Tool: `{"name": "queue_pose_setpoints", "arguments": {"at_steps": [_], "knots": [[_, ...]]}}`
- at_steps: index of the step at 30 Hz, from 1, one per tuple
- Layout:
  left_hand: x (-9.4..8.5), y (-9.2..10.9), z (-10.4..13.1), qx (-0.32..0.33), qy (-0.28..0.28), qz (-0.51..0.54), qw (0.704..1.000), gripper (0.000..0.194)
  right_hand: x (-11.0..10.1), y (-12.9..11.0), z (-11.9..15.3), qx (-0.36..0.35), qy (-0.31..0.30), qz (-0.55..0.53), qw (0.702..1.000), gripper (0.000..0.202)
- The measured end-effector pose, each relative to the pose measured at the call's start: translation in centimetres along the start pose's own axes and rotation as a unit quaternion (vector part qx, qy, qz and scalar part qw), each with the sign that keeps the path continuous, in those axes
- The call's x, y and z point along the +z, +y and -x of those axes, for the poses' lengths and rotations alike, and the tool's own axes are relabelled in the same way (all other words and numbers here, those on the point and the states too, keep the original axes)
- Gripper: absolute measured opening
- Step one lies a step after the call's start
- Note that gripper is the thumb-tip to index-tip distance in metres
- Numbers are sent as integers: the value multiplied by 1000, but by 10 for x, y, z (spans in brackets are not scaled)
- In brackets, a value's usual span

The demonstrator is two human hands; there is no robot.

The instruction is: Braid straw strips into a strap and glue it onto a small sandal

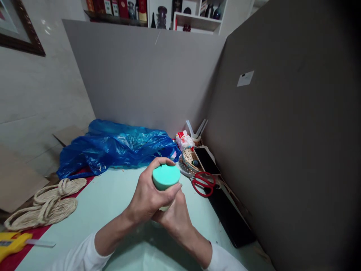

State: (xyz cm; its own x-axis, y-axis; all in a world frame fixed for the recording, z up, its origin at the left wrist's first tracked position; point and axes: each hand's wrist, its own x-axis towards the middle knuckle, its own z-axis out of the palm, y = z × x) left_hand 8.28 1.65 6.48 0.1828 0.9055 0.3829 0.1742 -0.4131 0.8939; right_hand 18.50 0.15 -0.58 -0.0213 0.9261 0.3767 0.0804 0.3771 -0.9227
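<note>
A round turquoise lid (166, 176) faces up above the middle of the table. My left hand (146, 194) wraps round it, thumb across the near side and fingers over the far edge. Just below, my right hand (178, 215) is closed round the container under the lid. Only a pale sliver of that container shows between my hands; the rest of its body is hidden. Both hands are close together, the left one higher.
A crumpled blue plastic bag (124, 145) lies at the back. Woven straw sandals (53, 209) and a yellow glue gun (14, 242) sit at left. Red-handled scissors (203, 183), a phone (207, 161), a basket (189, 160) and a black slab (231, 216) line the right-hand panel (276, 124).
</note>
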Motion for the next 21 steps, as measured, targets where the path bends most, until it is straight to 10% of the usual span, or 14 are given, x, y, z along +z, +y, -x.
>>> {"name": "queue_pose_setpoints", "arguments": {"at_steps": [7,12,21], "knots": [[-30,-8,-31,52,-223,121,966,70,-10,8,-16,13,-106,-62,992,55],[-18,-16,-32,141,-112,-17,984,15,-1,23,-21,22,-73,30,997,39],[12,-22,-13,149,77,-141,976,7,21,34,-9,12,78,76,994,26]]}}
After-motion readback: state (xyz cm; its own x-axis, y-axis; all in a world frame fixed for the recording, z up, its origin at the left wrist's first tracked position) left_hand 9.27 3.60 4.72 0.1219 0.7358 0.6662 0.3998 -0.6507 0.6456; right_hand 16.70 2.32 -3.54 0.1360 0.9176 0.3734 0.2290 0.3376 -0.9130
